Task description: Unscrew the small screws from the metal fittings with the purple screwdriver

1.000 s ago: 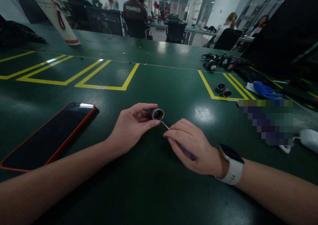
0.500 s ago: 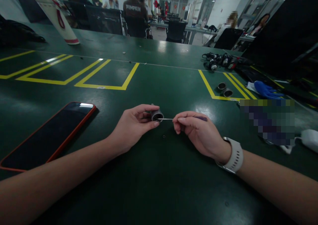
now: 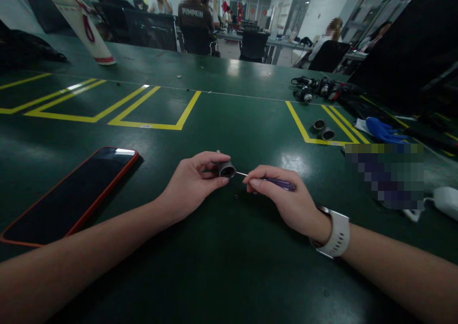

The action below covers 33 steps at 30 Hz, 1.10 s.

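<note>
The left hand (image 3: 193,176) pinches the metal ring (image 3: 225,170), mouth facing near, apparently bracing it against the purple-handled tool (image 3: 284,185) pinched by the right hand (image 3: 277,190).

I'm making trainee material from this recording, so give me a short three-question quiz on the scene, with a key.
1. What does the left hand hold? a) phone b) metal fitting c) mouse
2. True or false: the right hand holds a tool with a purple handle.
3. Fill in: two other fittings lie between lines of ____ tape.

Key:
1. b
2. True
3. yellow
</note>
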Motion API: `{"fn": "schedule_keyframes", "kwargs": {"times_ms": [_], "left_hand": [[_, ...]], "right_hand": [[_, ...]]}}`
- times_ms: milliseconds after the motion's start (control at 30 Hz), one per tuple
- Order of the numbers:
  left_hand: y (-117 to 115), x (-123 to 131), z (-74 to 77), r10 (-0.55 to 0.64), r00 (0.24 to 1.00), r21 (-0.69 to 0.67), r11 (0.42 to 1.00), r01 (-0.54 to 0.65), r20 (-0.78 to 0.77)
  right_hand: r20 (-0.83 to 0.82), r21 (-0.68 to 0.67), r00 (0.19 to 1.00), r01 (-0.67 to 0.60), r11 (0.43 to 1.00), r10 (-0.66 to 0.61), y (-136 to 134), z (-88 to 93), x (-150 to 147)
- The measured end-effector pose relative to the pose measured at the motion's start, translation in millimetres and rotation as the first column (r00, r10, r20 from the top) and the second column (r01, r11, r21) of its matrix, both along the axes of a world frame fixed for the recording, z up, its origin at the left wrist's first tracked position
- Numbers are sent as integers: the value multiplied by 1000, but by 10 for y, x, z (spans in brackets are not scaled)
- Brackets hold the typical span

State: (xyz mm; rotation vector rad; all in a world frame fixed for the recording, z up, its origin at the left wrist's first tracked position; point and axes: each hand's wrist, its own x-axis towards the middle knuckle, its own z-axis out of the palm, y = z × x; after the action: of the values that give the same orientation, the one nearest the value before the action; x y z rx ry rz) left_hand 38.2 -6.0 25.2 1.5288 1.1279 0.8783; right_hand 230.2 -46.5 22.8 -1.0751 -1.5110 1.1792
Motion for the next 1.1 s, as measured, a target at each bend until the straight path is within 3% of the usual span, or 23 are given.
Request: {"fn": "schedule_keyframes", "kwargs": {"times_ms": [200, 400, 667, 900, 1100], "left_hand": [[14, -8, -9, -29, 999, -24, 999, 29, -21], [6, 19, 31, 11, 1000, -98, 995, -10, 11], [8, 21, 27, 5, 1000, -73, 997, -4, 18], [-2, -6, 8, -10, 998, -65, 998, 14, 68], [-12, -5, 18, 27, 993, -80, 997, -18, 117]], "right_hand": [[-244, -149, 970, -48, 988, 11, 71, -51, 46], [-271, -150, 962, -60, 987, 17, 70, -47, 36], [-245, -136, 969, -57, 989, 22, 72, -45, 39], [-124, 9, 992, -7, 1000, 8, 17, -58, 20], [160, 290, 987, -16, 957, -32, -65, 59, -4]]}}
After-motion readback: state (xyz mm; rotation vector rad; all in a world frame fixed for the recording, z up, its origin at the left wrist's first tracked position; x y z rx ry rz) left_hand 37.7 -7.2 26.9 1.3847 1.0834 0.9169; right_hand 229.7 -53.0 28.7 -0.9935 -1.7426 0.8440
